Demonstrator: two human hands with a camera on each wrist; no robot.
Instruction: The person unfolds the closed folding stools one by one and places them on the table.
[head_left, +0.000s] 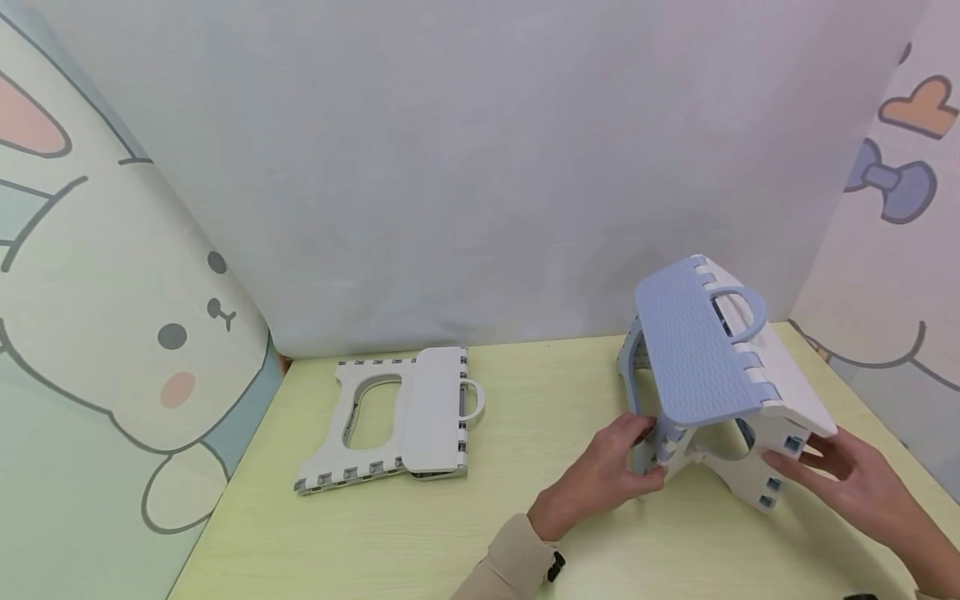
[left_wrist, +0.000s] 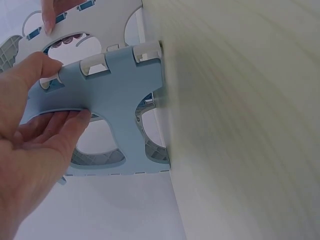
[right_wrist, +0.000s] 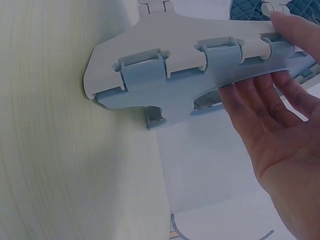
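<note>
On the table (head_left: 540,392): two stools, apart, perhaps for room.
Blue-and-white stool (head_left: 693,350): right, peaked, probably held both sides for steadiness.
White stool (head_left: 435,408): left, lying flat.
Left hand (head_left: 600,475): thumb and fingers pinch a leg panel (left_wrist: 120,85).
Right hand (head_left: 862,487): likewise, opposite legs (right_wrist: 180,90).

Honestly, from my end I can't read a single bit of text: no label, brand, number or sign in the head view or either wrist view. Nothing legible to me on the blue-and-white stool (head_left: 693,342), the white stool (head_left: 435,408) or the wall print (head_left: 112,308), which is just cartoon drawings.
</note>
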